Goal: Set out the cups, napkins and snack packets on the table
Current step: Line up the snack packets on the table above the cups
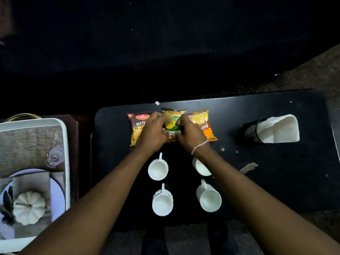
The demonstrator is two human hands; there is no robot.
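**Snack packets are fiddlier than they look**

Both my hands were on the middle snack packet (172,124), the green-and-yellow one. My left hand (153,132) had its fingers curled on the left edge and my right hand (189,135) pinched the right edge, so both were closed down narrow on the same bag. It lay flat at the far side of the black counter (276,181), squeezed between the red-brown mixture packet (137,126) and the orange bhujia packet (201,119), all three touching or overlapping.

Handling-wise, I reckoned these were light, puffy foil pillows: glossy, slick, crinkly, and full of brittle stuff that crushes if you press the belly. The crimped side seams seemed the sensible place to grip, which is about where my fingers were.

The four white cups (158,169) sat nearer me in a two-by-two block, handles pointing away. They looked like glazed ceramic: hard, smooth, chippable. Off to the right, soft white napkins (277,128) poked out of a dark mesh holder (251,131) that seemed tipped on its side. A white tray (62,129) sat well apart on my left.
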